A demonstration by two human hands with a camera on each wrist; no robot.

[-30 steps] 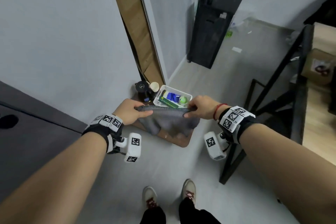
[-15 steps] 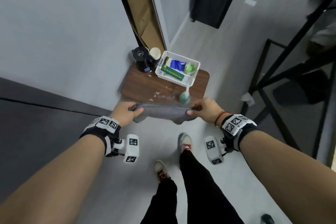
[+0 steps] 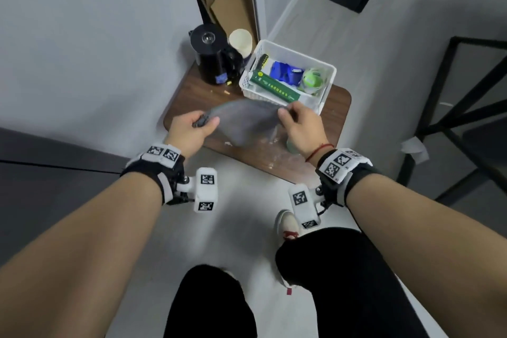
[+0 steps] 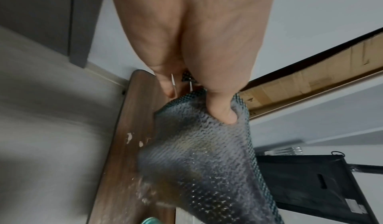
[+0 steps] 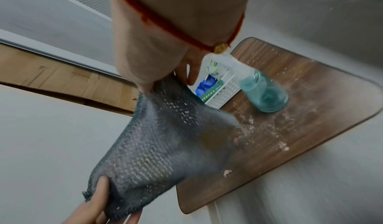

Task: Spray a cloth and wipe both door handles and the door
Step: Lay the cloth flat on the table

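Desk: low wooden top against the wall, speckled with pale crumbs, white basket at its far right, black kettle far left. Your cloth, grey and mesh-textured, hangs stretched above the near half of the desk, not resting on it. Spray bottle, teal liquid, stands just beside the basket, below your right wrist. Left hand curls round the cloth's left corner, thumb on top; right hand pinches the right corner between thumb and fingers. For spraying, probably keep one corner gripped, free your right hand for the bottle, and let the cloth hang flat and clear of the crumbs.
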